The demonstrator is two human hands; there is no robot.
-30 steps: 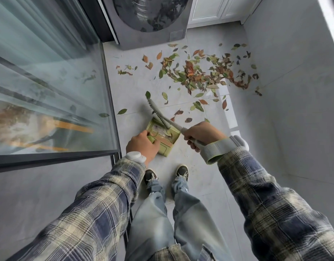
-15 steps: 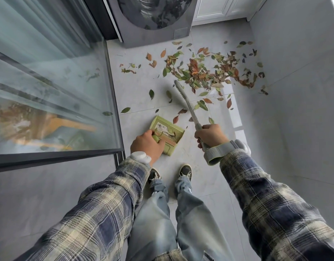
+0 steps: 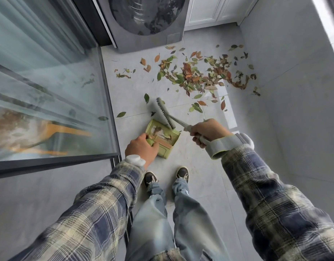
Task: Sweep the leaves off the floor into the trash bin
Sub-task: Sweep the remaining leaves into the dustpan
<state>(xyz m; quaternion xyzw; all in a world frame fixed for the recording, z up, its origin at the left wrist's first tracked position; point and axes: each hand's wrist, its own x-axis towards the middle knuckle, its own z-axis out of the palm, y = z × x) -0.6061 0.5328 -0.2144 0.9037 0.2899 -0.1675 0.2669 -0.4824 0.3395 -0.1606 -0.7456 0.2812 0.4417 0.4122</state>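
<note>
Right hand (image 3: 207, 131) grips the brush (image 3: 165, 113), its bristle head slanting across the dustpan (image 3: 165, 152) mouth; left hand (image 3: 141, 147) grips the dustpan's handle. Leaves (image 3: 188, 76) lie beyond the dustpan, rightward.

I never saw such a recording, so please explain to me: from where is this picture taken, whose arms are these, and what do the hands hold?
The camera sits on a person's head and looks down, so the arms, legs and shoes are that person's own. The left hand grips the handle of a green dustpan low by the grey tiled floor. The right hand holds a hand brush, its bristles at the pan's mouth. Green and brown leaves lie scattered ahead, before a washing machine.
</note>
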